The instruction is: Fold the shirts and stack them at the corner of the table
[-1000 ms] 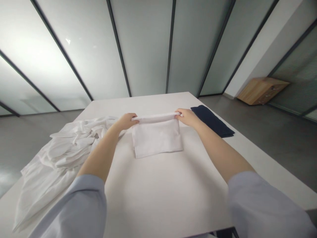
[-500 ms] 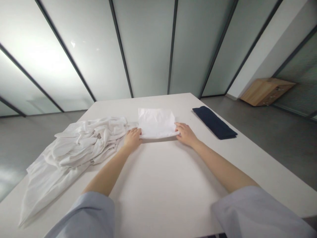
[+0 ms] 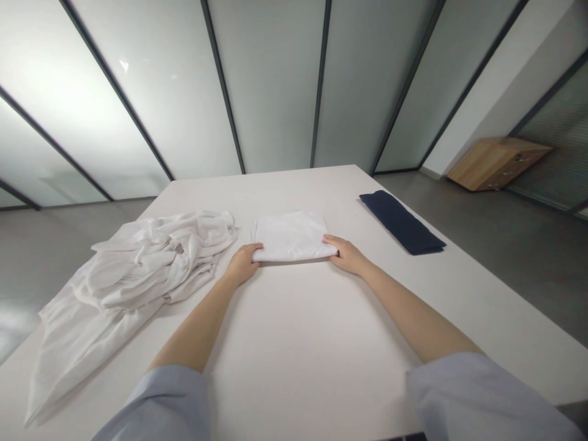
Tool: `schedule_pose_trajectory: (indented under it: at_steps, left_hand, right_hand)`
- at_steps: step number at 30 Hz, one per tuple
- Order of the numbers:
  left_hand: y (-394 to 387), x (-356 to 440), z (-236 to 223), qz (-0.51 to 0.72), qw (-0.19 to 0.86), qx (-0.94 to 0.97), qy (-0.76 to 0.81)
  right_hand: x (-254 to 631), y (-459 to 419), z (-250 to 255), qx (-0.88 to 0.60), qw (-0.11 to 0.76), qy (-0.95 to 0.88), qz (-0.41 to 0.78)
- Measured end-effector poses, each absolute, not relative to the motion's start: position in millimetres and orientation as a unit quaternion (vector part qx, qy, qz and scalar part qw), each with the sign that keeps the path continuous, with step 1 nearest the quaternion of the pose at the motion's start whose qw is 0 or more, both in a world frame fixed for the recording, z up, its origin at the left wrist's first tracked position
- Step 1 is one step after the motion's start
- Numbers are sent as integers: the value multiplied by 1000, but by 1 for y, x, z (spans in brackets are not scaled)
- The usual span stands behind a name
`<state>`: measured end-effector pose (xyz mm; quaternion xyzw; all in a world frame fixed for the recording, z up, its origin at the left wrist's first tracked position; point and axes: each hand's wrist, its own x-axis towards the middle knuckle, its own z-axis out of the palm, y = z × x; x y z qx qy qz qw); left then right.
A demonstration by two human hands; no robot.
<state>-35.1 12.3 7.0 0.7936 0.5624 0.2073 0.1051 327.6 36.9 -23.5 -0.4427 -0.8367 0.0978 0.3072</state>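
Folded cloth [image 3: 294,236], midway between side edges of the tabletop [image 3: 303,337], is pinched at its near corners by left hand [image 3: 243,263] and right hand [image 3: 348,255]; layers could be skewed by uneven pulling!

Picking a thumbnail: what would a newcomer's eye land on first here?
Probably the navy cloth, dark against the white table, lying flat near its right edge. Next, likely the crumpled white heap spread over the table's left side. Between them, the left hand and right hand grip the two near corners of a folded white cloth.
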Motion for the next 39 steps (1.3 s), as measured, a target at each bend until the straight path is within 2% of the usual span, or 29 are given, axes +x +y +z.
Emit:
schedule_pose_trajectory:
  at_steps: [11, 16, 20, 26, 32, 39]
  left_hand:
    - [11, -37, 11, 244, 144, 769, 573]
    - [15, -42, 6, 285, 158, 769, 551]
    - [15, -45, 3, 266, 177, 790, 524]
    - [17, -45, -2, 245, 164, 803, 517]
    - [21, -45, -5, 248, 145, 806, 517]
    - [21, -42, 0, 240, 137, 799, 534]
  right_hand:
    - [327, 38, -18, -494, 298, -807, 125]
    - [326, 36, -12, -494, 318, -797, 137]
    - [325, 37, -12, -462, 319, -818, 123]
    - [325, 36, -17, -430, 302, -847, 77]
    - [326, 36, -18, -415, 325, -845, 95]
    - [323, 31, -7, -432, 299, -845, 100]
